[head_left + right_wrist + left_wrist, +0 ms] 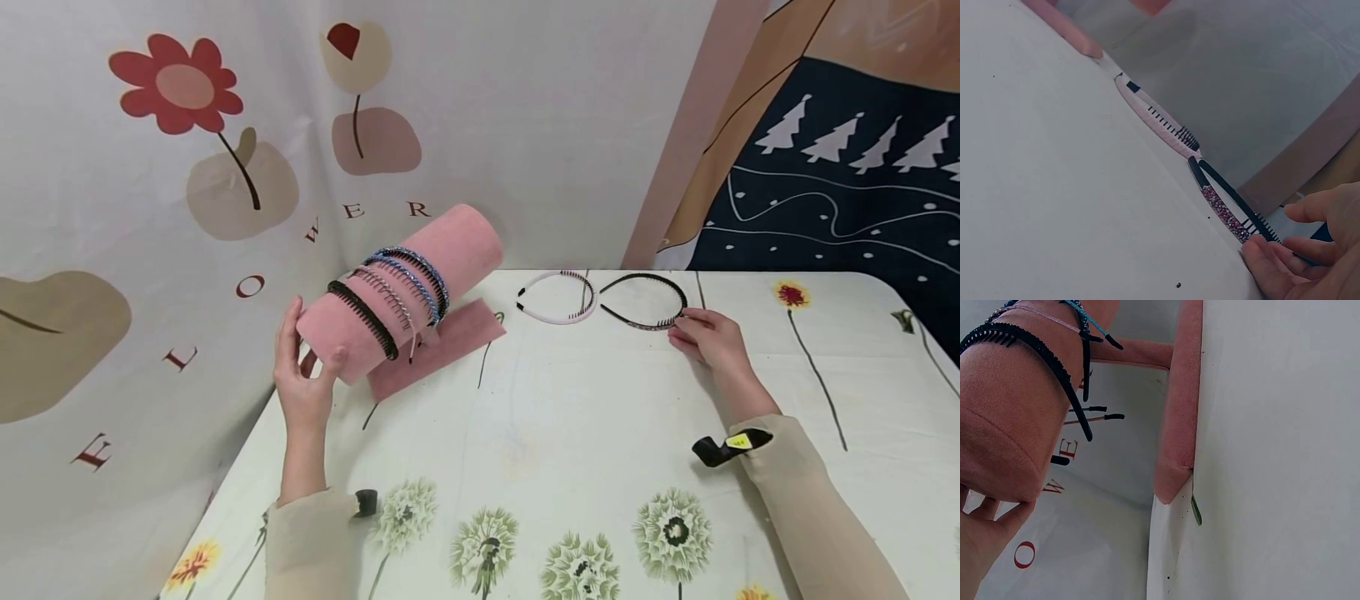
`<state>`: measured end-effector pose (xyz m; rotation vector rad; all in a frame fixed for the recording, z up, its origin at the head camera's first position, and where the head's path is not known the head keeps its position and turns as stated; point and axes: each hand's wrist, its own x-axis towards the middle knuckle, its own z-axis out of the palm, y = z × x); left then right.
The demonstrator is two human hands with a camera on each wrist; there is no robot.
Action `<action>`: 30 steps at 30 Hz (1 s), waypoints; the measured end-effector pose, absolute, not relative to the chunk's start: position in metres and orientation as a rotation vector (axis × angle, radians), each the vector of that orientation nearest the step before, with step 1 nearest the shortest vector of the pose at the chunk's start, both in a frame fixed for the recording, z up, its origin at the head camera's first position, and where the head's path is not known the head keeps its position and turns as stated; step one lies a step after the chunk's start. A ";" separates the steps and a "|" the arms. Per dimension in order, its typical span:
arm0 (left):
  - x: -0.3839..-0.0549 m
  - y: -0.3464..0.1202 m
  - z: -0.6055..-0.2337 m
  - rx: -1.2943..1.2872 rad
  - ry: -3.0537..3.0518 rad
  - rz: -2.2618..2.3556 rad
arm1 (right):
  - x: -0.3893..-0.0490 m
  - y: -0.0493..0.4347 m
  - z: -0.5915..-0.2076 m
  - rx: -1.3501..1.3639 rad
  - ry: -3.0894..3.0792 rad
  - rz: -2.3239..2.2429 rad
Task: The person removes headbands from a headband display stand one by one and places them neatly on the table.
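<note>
A pink velvety headband stand (471,242), a padded roll above a flat base (431,354), stands at the table's back left. My left hand (303,392) grips the roll's near left end, fingers on one side and thumb on the other. Around the roll sit a black toothed headband (362,319), a pale pink one (390,293) and blue beaded ones (420,268). At the back right, my right hand (712,337) pinches the curved end of a black headband (643,276) whose side shows pink and silver stones in the right wrist view. That headband lies on the table.
A pale pink and black headband (555,321) lies between the stand and the black headband, its open ends toward the stand. The table (570,433) has a white flowered cloth. Printed curtains (540,125) hang right behind its back edge and along the left.
</note>
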<state>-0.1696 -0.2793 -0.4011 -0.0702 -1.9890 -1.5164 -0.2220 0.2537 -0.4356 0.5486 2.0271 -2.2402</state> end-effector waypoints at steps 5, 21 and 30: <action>-0.169 -0.279 -0.400 -0.068 -1.988 -1.527 | -0.221 0.251 -0.435 0.552 2.045 -2.229; -0.168 -0.278 -0.399 -0.073 -1.984 -1.526 | -0.223 0.240 -0.431 0.532 2.133 -2.129; -0.166 -0.276 -0.396 -0.074 -1.976 -1.532 | -0.223 0.231 -0.429 0.438 2.222 -2.066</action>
